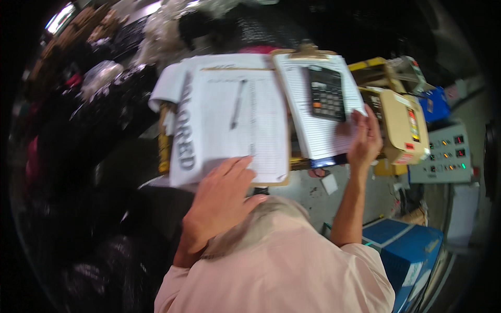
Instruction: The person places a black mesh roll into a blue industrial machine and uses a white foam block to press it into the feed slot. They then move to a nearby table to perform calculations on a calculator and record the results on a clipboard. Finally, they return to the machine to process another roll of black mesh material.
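My left hand (223, 195) rests on the lower edge of a printed sheet (219, 115) on a clipboard, fingers stretched out over the paper. A dark pen (239, 104) lies slantwise on that sheet. To the right, a second clipboard with a metal clip (307, 51) carries lined paper (318, 138). A black calculator (327, 94) lies on the lined paper. My right hand (367, 138) is at the right edge of this clipboard, its fingers bent over the paper's margin; a grip on the edge is not clear.
A tan cardboard box (399, 122) stands right of the clipboards, with a blue bin (434, 103) behind it. A grey control panel (441, 155) with lit displays is farther right. Below it sits a blue machine (402, 250). Black plastic bags (109, 135) pile up on the left.
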A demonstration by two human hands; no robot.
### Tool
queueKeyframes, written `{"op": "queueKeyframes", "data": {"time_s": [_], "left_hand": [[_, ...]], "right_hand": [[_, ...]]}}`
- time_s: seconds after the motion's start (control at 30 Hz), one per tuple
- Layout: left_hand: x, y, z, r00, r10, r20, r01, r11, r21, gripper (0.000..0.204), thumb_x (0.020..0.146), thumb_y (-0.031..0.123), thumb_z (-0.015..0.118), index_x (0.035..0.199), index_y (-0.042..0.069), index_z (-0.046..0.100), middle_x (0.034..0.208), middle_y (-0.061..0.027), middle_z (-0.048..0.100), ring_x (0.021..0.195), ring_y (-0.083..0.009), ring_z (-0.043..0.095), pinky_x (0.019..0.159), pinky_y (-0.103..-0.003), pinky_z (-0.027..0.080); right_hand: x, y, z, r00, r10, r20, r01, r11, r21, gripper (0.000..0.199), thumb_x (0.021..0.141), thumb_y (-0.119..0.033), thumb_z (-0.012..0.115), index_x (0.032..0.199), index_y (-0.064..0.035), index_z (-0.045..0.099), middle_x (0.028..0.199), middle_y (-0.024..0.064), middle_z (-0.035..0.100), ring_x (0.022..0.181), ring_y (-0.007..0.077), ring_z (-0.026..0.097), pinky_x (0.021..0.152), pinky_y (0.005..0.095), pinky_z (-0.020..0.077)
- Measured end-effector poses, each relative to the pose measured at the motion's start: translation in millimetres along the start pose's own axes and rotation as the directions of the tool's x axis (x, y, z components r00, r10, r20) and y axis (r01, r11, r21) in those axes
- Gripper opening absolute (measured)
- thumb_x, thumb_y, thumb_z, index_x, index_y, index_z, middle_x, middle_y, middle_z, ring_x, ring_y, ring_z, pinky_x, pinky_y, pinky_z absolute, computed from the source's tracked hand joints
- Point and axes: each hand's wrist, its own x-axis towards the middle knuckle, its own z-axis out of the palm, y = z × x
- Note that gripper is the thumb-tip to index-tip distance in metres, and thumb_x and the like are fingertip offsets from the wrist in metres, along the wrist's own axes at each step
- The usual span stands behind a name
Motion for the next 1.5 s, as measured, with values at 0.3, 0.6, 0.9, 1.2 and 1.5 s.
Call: {"op": "queueKeyframes", "data": {"time_s": [0.3, 0.6, 0.9, 1.2, 1.5], "left_hand": [[0.8, -1.5, -2.9, 0.998, 0.011, -0.056, -0.013, 0.999, -0.045, 0.045, 0.09, 0.035, 0.086, 0.115, 0.001, 0.074, 0.145, -0.0173, 0.068, 0.133, -0.0387, 0.062, 0.106, -0.049, 0.053], [-2.2, -3.4, -2.6, 0.997, 0.023, -0.072, -0.026, 0.999, -0.044, 0.046, 0.091, 0.038, 0.086, 0.116, 0.001, 0.074, 0.145, -0.0173, 0.069, 0.133, -0.0385, 0.062, 0.104, -0.05, 0.054], [-2.1, -0.8, -5.9, 0.998, 0.013, -0.062, -0.015, 0.999, -0.031, 0.046, 0.092, 0.038, 0.085, 0.115, -0.001, 0.075, 0.145, -0.0187, 0.068, 0.134, -0.0366, 0.062, 0.109, -0.046, 0.054], [-8.5, -4.0, -1.5, 0.999, 0.008, -0.04, -0.008, 1.0, -0.001, 0.047, 0.096, 0.04, 0.08, 0.118, 0.0, 0.072, 0.15, -0.0187, 0.065, 0.139, -0.0345, 0.059, 0.112, -0.048, 0.052], [-5.5, -3.9, 1.2, 0.997, 0.036, -0.068, -0.036, 0.999, -0.008, 0.046, 0.097, 0.04, 0.08, 0.118, 0.0, 0.071, 0.15, -0.0191, 0.065, 0.139, -0.0353, 0.058, 0.112, -0.048, 0.052]], "right_hand": [[5.0, -59.8, 14.5, 0.897, -0.287, 0.336, 0.438, 0.671, -0.598, 0.04, 0.106, -0.005, 0.062, 0.145, -0.0114, 0.072, 0.106, 0.0021, 0.084, 0.131, 0.026, 0.063, 0.12, 0.0485, 0.0373], [18.6, -61.1, 15.1, 0.954, -0.175, 0.243, 0.277, 0.825, -0.493, 0.041, 0.106, -0.005, 0.063, 0.147, -0.0085, 0.07, 0.102, 0.0028, 0.084, 0.11, 0.0244, 0.069, 0.123, 0.0477, 0.0369], [21.9, -52.0, 20.7, 0.961, -0.167, 0.221, 0.25, 0.868, -0.43, 0.04, 0.106, -0.003, 0.065, 0.146, -0.0086, 0.071, 0.1, 0.0025, 0.084, 0.102, 0.0204, 0.066, 0.096, 0.0362, 0.0526], [14.2, -43.6, 23.3, 0.968, -0.083, 0.238, 0.172, 0.907, -0.383, 0.037, 0.113, -0.007, 0.061, 0.148, -0.0102, 0.071, 0.105, 0.0042, 0.083, 0.087, 0.004, 0.062, 0.08, 0.0254, 0.0505], [19.8, -45.1, 22.4, 0.966, -0.125, 0.228, 0.215, 0.876, -0.432, 0.035, 0.113, -0.01, 0.061, 0.146, -0.0092, 0.072, 0.105, 0.0031, 0.084, 0.091, 0.0056, 0.063, 0.081, 0.0252, 0.0488]]}}
